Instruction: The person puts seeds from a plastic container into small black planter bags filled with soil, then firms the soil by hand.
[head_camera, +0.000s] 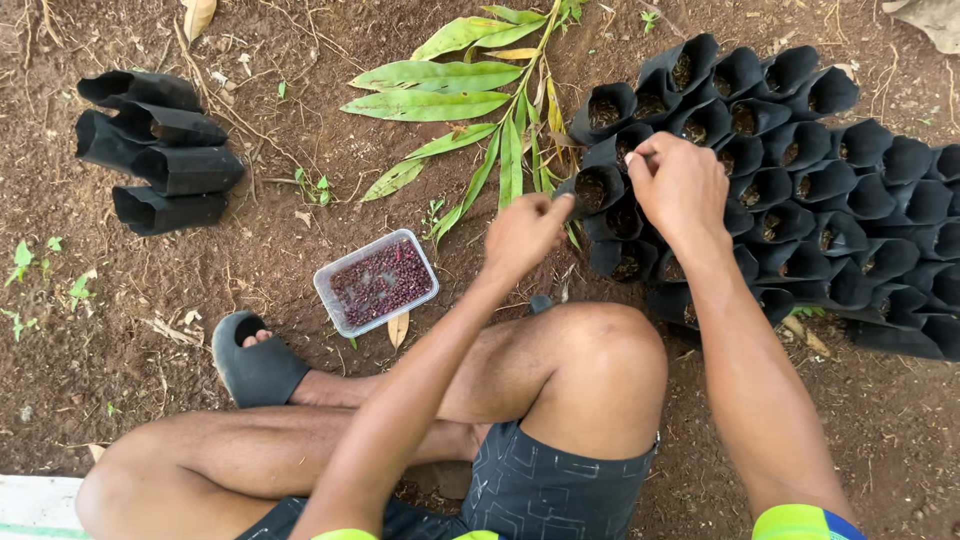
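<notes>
Pinching something too small to tell over the black nursery bag (598, 190) at one o'clock, the left hand (522, 236) should drop centrally while the right hand (680, 188), fingers curled, steadies its rim.

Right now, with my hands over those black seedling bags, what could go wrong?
1. The right hand leans over the packed black grow bags; pressing down could tip or crush them.
2. The open seed tray sits near the sandalled foot; a leg shift might spill it.
3. The left hand pinches something too small to see; it could drop beside the bag.
</notes>
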